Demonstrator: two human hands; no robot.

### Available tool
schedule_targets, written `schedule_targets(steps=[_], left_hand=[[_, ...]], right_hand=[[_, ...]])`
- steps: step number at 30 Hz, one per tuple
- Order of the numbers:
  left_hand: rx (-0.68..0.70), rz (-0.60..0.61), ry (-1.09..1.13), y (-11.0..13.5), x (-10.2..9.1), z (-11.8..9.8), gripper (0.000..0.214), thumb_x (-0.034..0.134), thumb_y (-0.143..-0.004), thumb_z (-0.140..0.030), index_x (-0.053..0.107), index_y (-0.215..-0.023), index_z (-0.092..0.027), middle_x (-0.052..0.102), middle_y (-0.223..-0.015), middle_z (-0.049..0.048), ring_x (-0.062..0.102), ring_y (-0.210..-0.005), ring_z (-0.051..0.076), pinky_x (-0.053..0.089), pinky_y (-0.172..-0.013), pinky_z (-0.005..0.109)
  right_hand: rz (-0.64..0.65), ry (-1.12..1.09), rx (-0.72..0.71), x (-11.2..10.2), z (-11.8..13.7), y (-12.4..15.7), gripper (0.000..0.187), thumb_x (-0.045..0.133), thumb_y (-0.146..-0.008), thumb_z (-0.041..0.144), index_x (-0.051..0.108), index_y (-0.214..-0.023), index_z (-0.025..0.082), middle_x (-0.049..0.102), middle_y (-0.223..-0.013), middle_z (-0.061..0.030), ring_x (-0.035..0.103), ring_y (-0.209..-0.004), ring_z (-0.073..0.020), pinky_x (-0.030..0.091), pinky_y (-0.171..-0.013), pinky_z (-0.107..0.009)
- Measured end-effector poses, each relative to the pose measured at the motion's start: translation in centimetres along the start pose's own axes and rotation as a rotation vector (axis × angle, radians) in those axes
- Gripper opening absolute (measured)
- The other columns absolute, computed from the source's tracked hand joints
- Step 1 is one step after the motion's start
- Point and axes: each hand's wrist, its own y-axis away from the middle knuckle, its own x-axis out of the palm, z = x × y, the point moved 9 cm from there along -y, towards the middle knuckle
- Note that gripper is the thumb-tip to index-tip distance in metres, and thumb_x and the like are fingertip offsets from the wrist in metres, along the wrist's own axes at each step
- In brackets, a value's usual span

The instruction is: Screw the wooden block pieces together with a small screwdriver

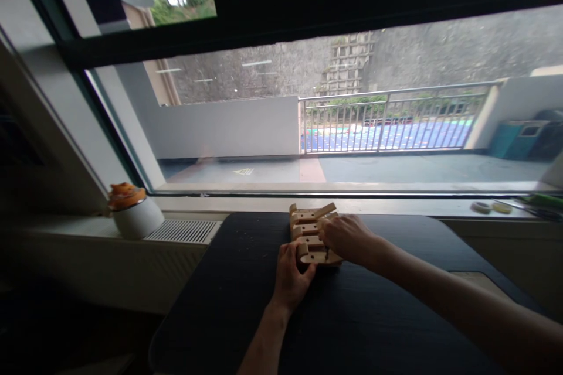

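A pale wooden piece (311, 228) lies near the far edge of the dark table. It has several parallel slats with small dark holes and rounded raised ends on its left side. One slat at its far end sticks up at a slant. My left hand (292, 278) grips its near left corner, thumb along the front and fingers round the raised end. Over its right side, my right hand (347, 237) is closed with the fingertips pointing down. A thin dark bit shows under those fingers, too small to name; what they hold is hidden.
The dark table (246, 304) stands against a window sill (259, 204). A white pot with an orange top (136, 217) sits at the left by a radiator grille (185, 231). Rolls of tape (501, 207) lie on the right sill. A flat panel (479, 284) is partly behind my right forearm.
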Motion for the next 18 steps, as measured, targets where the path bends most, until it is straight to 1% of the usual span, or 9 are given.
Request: schedule_targets(steps=[2, 4, 6, 9, 12, 14, 16, 18], left_hand=[[0.0, -0.006, 0.005, 0.0, -0.1, -0.1, 0.046, 0.069, -0.068, -0.019, 0.05, -0.11, -0.022, 0.055, -0.103, 0.0052, 0.056, -0.098, 0.021, 0.05, -0.09, 0.041], [0.003, -0.01, 0.006, 0.0, -0.2, -0.2, 0.046, 0.069, -0.068, -0.019, 0.051, -0.11, -0.022, 0.055, -0.104, 0.0052, 0.056, -0.099, 0.022, 0.049, -0.09, 0.041], [0.003, -0.003, 0.008, 0.0, -0.2, -0.3, 0.045, 0.069, -0.068, -0.019, 0.051, -0.11, -0.021, 0.055, -0.103, 0.0054, 0.056, -0.099, 0.022, 0.049, -0.09, 0.041], [-0.004, 0.007, 0.01, 0.0, -0.1, -0.3, 0.045, 0.069, -0.068, -0.019, 0.051, -0.11, -0.021, 0.055, -0.103, 0.0059, 0.056, -0.098, 0.021, 0.05, -0.09, 0.04], [-0.003, 0.006, 0.012, 0.0, -0.1, -0.2, 0.045, 0.069, -0.068, -0.019, 0.051, -0.109, -0.021, 0.055, -0.103, 0.0059, 0.056, -0.098, 0.022, 0.05, -0.09, 0.04], [-0.005, 0.01, 0.014, 0.0, -0.1, -0.2, 0.046, 0.069, -0.068, -0.019, 0.051, -0.11, -0.021, 0.054, -0.104, 0.0059, 0.056, -0.099, 0.022, 0.05, -0.09, 0.04], [-0.008, 0.016, 0.012, 0.0, 0.0, -0.1, 0.046, 0.069, -0.068, -0.019, 0.05, -0.11, -0.021, 0.054, -0.103, 0.0057, 0.056, -0.098, 0.021, 0.049, -0.091, 0.041], [-0.01, 0.017, 0.005, 0.0, 0.0, 0.0, 0.046, 0.069, -0.068, -0.019, 0.049, -0.11, -0.021, 0.053, -0.103, 0.0056, 0.056, -0.099, 0.022, 0.049, -0.091, 0.041]], right_hand=[[0.009, 0.002, 0.021, -0.2, -0.2, 0.1, 0.028, 0.04, -0.087, 0.022, 0.065, -0.086, 0.01, 0.07, -0.081, -0.0146, 0.067, -0.076, -0.0242, 0.047, -0.061, -0.029], [0.004, 0.0, 0.011, -0.6, -0.1, 0.5, 0.026, 0.042, -0.086, 0.023, 0.065, -0.09, 0.011, 0.07, -0.083, -0.0138, 0.067, -0.076, -0.0248, 0.047, -0.062, -0.03], [-0.009, -0.005, -0.055, -1.1, 0.4, 0.9, 0.022, 0.047, -0.083, 0.022, 0.064, -0.094, 0.013, 0.07, -0.087, -0.0131, 0.066, -0.08, -0.0251, 0.047, -0.063, -0.031], [0.025, 0.004, -0.16, -0.8, 1.0, 1.4, 0.02, 0.052, -0.076, 0.013, 0.065, -0.091, 0.014, 0.069, -0.092, -0.0125, 0.066, -0.083, -0.0248, 0.046, -0.064, -0.029], [0.057, -0.003, -0.186, 0.0, 0.6, 1.3, 0.021, 0.05, -0.074, 0.007, 0.067, -0.086, 0.013, 0.07, -0.088, -0.0118, 0.066, -0.08, -0.0228, 0.044, -0.063, -0.027], [0.053, -0.012, -0.186, 0.3, 0.2, 1.2, 0.018, 0.051, -0.074, 0.008, 0.067, -0.081, 0.013, 0.07, -0.082, -0.0108, 0.066, -0.078, -0.0215, 0.043, -0.062, -0.025], [0.043, -0.021, -0.176, 0.5, -0.2, 1.2, 0.016, 0.052, -0.077, 0.013, 0.068, -0.078, 0.013, 0.07, -0.078, -0.0102, 0.066, -0.076, -0.0206, 0.042, -0.062, -0.024], [0.043, -0.032, -0.145, 0.6, -0.5, 1.3, 0.021, 0.049, -0.082, 0.021, 0.068, -0.078, 0.014, 0.07, -0.076, -0.0103, 0.066, -0.076, -0.0202, 0.042, -0.061, -0.024]])
